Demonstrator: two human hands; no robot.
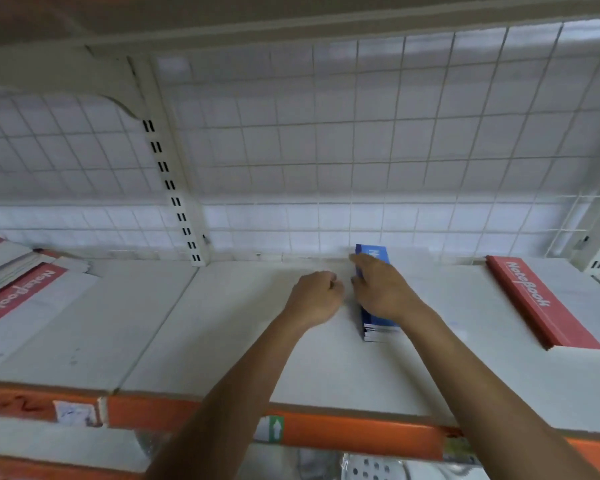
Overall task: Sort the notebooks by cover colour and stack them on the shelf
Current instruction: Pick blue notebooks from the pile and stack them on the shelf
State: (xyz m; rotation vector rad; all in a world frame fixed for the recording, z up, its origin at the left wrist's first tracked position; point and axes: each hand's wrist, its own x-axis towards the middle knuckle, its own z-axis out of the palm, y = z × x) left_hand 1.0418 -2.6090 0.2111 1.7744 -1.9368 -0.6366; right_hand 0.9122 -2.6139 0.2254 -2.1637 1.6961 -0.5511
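While your right hand (pixel 383 289) curls its fingers (pixel 362 266) over the blue notebooks (pixel 378 323), tap their edges flush with your left hand (pixel 317 297), curled and empty just left of them.

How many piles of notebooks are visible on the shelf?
3: a loose red pile at left, a blue stack mid-shelf under the right hand, a red stack at right. Others may be hidden.
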